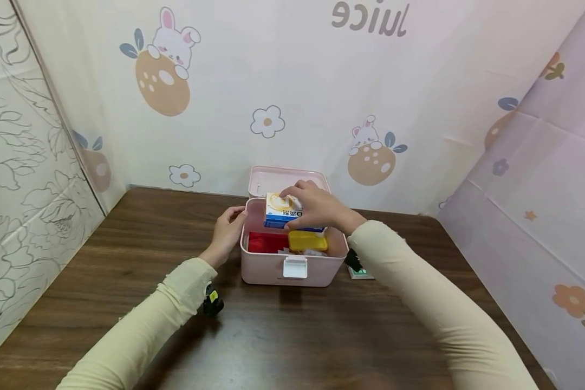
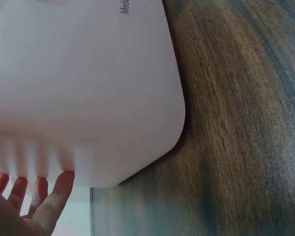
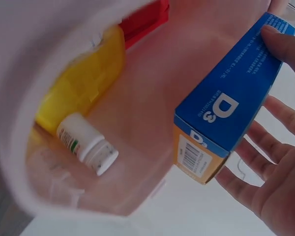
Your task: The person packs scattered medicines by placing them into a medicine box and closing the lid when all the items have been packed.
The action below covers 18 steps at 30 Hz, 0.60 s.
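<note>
A pink medicine box [image 1: 268, 271] stands on the table with its lid [image 1: 273, 176] raised at the back. My right hand [image 1: 317, 206] grips a blue, white and orange D3 carton [image 3: 221, 93] between thumb and fingers, over the box's opening. My left hand [image 1: 228, 233] rests its fingertips against the box's left wall, as the left wrist view also shows. Inside lie a red item [image 1: 265, 242], a yellow translucent case [image 1: 308, 240] and a white pill bottle [image 3: 86, 142]. A white latch [image 1: 295, 267] hangs on the box's front.
Right of the box, a small green-and-white packet [image 1: 359, 274] lies partly hidden by the right sleeve. A black wrist-worn device [image 1: 213, 300] shows under the left sleeve. The wood-grain table [image 1: 283, 336] meets printed curtains [image 1: 224, 81] at the back and sides.
</note>
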{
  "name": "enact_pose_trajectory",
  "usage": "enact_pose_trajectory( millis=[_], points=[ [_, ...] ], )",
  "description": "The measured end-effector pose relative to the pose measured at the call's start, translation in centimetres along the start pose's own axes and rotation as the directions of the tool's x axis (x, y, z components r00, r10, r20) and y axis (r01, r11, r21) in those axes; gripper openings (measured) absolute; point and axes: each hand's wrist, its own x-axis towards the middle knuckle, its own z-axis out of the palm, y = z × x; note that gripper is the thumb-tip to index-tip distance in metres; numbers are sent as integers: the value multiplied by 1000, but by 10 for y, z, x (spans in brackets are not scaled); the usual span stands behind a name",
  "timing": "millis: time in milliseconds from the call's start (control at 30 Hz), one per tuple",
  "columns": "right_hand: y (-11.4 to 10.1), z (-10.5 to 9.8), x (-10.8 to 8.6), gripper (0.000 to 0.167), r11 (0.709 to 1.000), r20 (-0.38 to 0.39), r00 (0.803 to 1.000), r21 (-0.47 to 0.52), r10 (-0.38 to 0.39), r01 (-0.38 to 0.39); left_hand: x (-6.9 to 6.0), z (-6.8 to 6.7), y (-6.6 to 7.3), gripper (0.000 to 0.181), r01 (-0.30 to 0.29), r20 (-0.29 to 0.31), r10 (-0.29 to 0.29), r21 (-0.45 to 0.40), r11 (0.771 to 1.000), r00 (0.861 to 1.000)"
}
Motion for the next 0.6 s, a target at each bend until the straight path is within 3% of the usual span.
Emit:
enact_pose_trajectory(
  millis=[267, 600],
  points=[
    [-5, 13, 17, 71, 1000, 88, 996, -1, 7, -7, -1, 0, 2, 40, 19, 13, -19, 2, 1000, 1000],
    [-15, 17, 31, 74, 996, 193, 981, -88, 26, -9, 0, 0, 2, 39, 18, 8, -18, -2, 1000, 1000]
  ],
)
